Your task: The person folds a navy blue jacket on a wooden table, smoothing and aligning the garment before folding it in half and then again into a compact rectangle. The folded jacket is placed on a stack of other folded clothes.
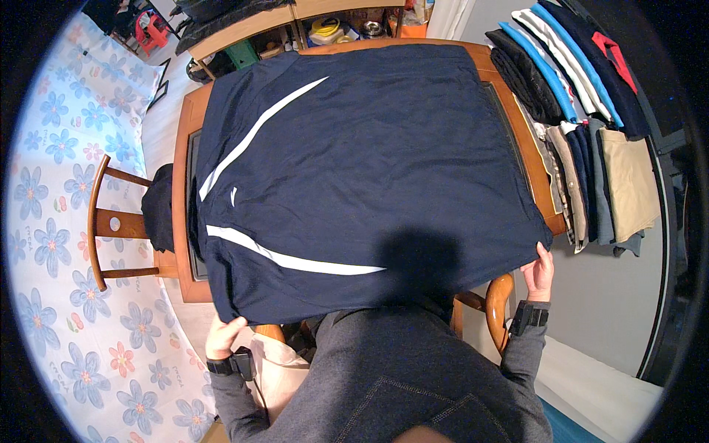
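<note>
A dark navy shirt (pixel 365 166) with two curved white stripes and a small white mark lies spread over a wooden table (pixel 191 111). Its near side stretches between my two hands, past the table's near edge. At the near left corner my left hand (pixel 226 335) pinches the cloth, thumb on top. My right hand (pixel 538 271) grips the near right corner of the same shirt. Faint wrinkles run across the middle, and the shadow of my head falls on the near part. The shirt covers most of the tabletop.
Folded clothes (pixel 626 183) are stacked in two rows beyond the table's right edge. A wooden chair (pixel 99 221) with black cloth stands at the left, near a flowered curtain (pixel 72 310). Another chair's curved arm (pixel 498 304) is close to my right forearm. Shelves (pixel 243 33) line the far side.
</note>
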Available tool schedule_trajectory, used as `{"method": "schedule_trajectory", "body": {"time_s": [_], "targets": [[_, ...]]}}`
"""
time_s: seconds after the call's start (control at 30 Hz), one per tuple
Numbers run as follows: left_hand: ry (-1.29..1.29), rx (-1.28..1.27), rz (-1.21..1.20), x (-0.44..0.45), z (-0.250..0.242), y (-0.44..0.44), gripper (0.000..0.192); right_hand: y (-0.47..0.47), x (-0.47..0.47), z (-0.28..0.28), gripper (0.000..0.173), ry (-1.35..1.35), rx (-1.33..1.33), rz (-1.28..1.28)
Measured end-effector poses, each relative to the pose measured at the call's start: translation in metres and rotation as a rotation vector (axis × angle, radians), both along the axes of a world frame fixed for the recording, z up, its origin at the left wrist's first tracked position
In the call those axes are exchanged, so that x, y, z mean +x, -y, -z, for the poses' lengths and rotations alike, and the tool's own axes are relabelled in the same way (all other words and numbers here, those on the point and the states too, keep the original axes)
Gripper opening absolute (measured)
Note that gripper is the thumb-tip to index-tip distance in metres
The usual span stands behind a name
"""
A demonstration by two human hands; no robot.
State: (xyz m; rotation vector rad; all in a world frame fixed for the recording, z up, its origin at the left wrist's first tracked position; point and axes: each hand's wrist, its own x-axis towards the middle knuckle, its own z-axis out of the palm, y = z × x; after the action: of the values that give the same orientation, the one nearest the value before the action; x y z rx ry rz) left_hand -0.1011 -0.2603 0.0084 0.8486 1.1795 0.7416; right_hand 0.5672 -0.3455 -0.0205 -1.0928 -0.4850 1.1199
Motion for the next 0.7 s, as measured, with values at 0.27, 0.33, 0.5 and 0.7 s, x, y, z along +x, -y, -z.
{"method": "schedule_trajectory", "body": {"time_s": [0.27,0.33,0.5,0.7], "targets": [[-0.026,-0.152,-0.095,-0.041,0.026,0.024,0.037,0.017,0.019,0.027,0.038,-0.192,0.157,-0.136],[0.001,-0.045,-0.094,-0.054,0.016,0.028,0.04,0.017,0.022,0.027,0.04,-0.153,0.063,-0.045],[0.032,0.189,0.022,-0.046,-0.01,0.019,0.053,0.005,0.02,0.014,0.042,-0.183,0.129,-0.106],[-0.519,-0.014,0.255,0.035,-0.022,-0.008,0.048,-0.004,0.001,0.011,0.028,0.026,-0.101,0.187]]}}
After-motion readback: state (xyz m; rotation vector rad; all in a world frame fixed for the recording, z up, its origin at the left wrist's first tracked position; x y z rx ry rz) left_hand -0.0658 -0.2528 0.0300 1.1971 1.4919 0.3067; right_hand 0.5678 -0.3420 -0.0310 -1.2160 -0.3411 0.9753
